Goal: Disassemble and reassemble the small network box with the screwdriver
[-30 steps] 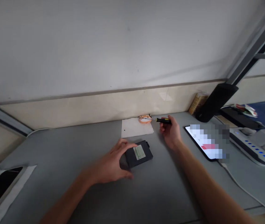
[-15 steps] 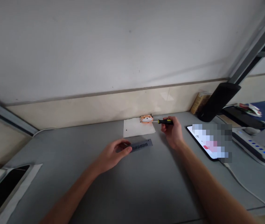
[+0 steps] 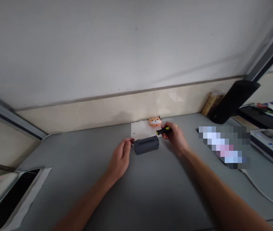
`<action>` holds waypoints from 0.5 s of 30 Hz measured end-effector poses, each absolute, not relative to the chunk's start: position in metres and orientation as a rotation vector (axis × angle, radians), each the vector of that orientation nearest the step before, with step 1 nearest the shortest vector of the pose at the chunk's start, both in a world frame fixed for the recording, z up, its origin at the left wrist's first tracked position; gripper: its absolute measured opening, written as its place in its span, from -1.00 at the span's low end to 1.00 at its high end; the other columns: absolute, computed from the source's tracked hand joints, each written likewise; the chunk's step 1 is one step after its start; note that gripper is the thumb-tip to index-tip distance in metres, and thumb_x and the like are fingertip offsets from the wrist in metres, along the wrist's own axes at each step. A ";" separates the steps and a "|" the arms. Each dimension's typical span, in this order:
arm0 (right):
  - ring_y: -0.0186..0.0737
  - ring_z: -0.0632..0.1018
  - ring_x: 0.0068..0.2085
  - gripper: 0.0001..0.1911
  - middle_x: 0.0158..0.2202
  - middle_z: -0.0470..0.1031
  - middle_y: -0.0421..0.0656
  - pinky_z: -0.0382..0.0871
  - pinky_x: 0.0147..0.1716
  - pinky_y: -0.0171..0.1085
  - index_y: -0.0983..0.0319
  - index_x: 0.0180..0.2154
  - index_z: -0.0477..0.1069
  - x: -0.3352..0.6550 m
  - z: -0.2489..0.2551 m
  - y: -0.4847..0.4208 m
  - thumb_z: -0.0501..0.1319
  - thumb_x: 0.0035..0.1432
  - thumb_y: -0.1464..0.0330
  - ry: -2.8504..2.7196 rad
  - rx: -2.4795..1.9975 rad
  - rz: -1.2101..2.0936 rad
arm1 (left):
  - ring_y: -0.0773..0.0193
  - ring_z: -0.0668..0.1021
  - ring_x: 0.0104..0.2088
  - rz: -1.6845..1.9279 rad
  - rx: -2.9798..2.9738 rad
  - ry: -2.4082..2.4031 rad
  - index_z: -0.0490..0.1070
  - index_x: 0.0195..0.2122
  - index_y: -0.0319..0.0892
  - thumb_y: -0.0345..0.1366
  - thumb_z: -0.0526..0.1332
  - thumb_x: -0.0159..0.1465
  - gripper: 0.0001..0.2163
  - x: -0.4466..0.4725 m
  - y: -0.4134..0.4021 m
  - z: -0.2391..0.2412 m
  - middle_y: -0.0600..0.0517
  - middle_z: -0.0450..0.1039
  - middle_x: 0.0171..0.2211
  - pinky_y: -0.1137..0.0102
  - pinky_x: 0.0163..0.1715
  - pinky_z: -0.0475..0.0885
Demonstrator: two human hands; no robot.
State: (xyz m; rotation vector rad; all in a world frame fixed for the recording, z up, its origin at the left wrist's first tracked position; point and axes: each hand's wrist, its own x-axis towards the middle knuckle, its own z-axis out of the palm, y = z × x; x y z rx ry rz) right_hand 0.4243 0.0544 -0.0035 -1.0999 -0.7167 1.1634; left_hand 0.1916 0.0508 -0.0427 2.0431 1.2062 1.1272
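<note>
A dark grey box (image 3: 147, 148) stood on edge near the middle of the grey bench (image 3: 136, 195), its slotted narrow side up and a plain side toward the person. To work well here, I judged, the box needed steadying from its left end, with fingertips clear of the driver's tip and the shaft lined up before any pressure. Its long axis ran left to right, the right end slightly nearer the wall. The left hand (image 3: 120, 159) curled at the left end; whether it gripped or merely touched, I could not tell. The right hand (image 3: 177, 138) grasped a black-and-yellow screwdriver (image 3: 163, 130), its shaft pointing left along the box's far upper edge, contact unclear. Beyond lay white paper (image 3: 140, 127) and an orange animal-faced case (image 3: 155, 121).
</note>
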 end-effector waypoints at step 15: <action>-0.31 0.30 -0.59 -0.72 -0.69 0.34 -0.23 0.12 -0.55 -0.27 0.19 -0.53 0.48 0.424 -0.008 0.053 0.25 -0.09 0.11 -0.802 -1.124 1.153 | 0.22 0.60 -0.20 1.322 2.579 0.989 0.34 0.11 -0.10 -0.37 0.12 0.43 -0.76 0.185 0.049 -0.037 -0.05 0.55 -0.11 0.31 -0.12 0.56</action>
